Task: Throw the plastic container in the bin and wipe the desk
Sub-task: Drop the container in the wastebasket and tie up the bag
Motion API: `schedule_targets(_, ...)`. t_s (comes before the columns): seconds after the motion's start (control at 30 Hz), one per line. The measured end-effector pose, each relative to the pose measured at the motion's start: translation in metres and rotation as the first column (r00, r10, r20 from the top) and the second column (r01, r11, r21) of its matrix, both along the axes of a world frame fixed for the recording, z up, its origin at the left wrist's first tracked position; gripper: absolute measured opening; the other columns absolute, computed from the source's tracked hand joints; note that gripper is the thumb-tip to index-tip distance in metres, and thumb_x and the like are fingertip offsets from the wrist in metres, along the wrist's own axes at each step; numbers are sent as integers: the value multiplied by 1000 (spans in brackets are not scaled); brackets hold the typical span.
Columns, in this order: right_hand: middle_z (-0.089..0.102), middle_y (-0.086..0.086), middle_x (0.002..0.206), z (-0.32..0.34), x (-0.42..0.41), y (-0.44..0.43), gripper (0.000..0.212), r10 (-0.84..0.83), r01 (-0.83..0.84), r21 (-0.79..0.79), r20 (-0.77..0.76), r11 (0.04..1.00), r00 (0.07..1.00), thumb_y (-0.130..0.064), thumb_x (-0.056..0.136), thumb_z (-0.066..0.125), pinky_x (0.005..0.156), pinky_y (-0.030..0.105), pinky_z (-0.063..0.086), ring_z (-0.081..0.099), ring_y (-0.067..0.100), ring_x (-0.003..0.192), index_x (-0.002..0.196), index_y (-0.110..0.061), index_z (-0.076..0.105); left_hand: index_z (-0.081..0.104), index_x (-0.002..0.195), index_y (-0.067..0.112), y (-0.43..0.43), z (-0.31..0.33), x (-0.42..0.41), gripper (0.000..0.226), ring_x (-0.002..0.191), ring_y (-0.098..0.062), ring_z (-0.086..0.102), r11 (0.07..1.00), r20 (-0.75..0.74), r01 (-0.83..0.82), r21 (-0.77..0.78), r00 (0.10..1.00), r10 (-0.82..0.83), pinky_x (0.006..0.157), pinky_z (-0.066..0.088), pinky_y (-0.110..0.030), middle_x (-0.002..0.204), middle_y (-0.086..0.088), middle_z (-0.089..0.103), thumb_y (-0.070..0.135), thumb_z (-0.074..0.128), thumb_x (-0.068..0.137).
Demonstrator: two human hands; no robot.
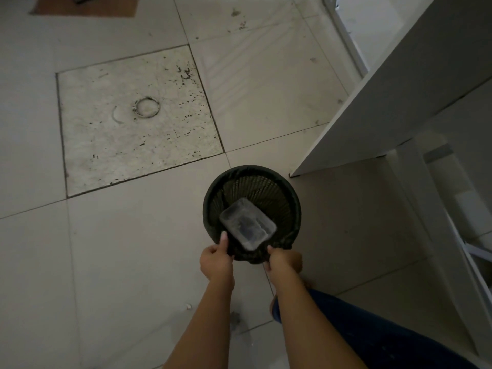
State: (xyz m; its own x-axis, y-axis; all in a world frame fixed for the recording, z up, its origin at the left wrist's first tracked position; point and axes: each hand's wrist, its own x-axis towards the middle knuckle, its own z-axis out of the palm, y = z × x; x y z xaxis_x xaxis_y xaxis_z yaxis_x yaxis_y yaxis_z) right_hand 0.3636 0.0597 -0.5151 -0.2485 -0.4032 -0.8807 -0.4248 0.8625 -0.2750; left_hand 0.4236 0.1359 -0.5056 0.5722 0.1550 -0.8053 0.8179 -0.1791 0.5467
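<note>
A round black mesh bin [290, 198] with a dark liner stands on the tiled floor just in front of me. A clear rectangular plastic container [247, 222] lies tilted inside it, toward the near rim. My left hand [215, 259] pinches the near-left edge of the bin's rim, thumb up against it. My right hand [283, 259] grips the near-right edge of the rim. Neither hand touches the container.
A white desk panel [386, 97] rises on the right, its lower corner close to the bin. A worn square floor hatch [133, 121] with a ring lies to the left. My leg in blue trousers [359, 328] is at lower right.
</note>
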Motion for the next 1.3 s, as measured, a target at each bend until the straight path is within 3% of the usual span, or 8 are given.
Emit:
schedule_targets(0.13,59,20,99,7,-5,-4,29,-191,190,22,116,982,975,7,83,62,84,39,54,55,31,85,112,7,62,39,54,12,6,-9,0,38,72,-23,51,986,96,134,95,985,-143,86,53,-54,61,-9,48,10,61,85)
schedule_targets(0.3,62,22,112,14,-4,-1,30,-324,323,39,185,946,928,7,82,63,82,38,54,57,30,86,112,4,63,39,61,13,5,-6,2,34,77,-26,55,994,147,46,102,987,-61,77,53,-38,68,-5,47,14,49,94)
schedule_targets(0.53,63,25,118,8,7,9,38,-85,86,-6,73,996,994,4,79,68,91,47,54,63,36,103,116,7,61,51,102,-1,-4,-5,-5,31,104,-37,58,942,92,196,274,969,-228,88,48,-43,106,-25,59,11,70,79)
schedule_targets(0.63,62,22,114,3,13,6,25,-172,174,-72,34,982,985,5,90,48,70,48,58,60,33,90,112,5,61,54,104,-5,-7,-9,-5,35,105,-39,59,902,10,284,327,953,-303,87,49,-43,113,-28,61,9,72,77)
schedule_targets(0.77,53,12,85,11,9,4,20,-315,302,90,219,949,923,9,88,55,47,28,45,51,24,68,100,-7,60,58,104,-10,-6,-18,-6,37,101,-39,62,888,-7,304,344,947,-322,81,49,-39,107,-29,64,18,68,82)
schedule_targets(1.0,64,10,94,10,0,26,22,-253,119,269,544,956,800,-7,92,55,67,28,49,60,20,83,114,-7,56,57,105,-5,-7,-22,-15,28,90,-30,60,959,-24,236,155,972,-235,82,51,-39,104,-24,64,17,62,87)
schedule_targets(1.13,59,18,119,5,6,24,36,-373,235,299,585,925,721,-12,95,51,75,31,51,58,29,102,129,0,49,59,107,-7,-7,-18,-13,35,87,-31,63,992,-125,126,-27,984,-128,75,54,-36,99,-23,67,23,60,88)
schedule_targets(1.3,60,20,99,7,-1,15,36,-469,304,363,576,881,669,-16,96,49,50,25,58,59,30,87,127,4,49,52,122,-8,-3,-14,-11,37,69,-24,65,941,-318,-140,-309,947,37,50,57,-27,80,-13,67,13,54,92)
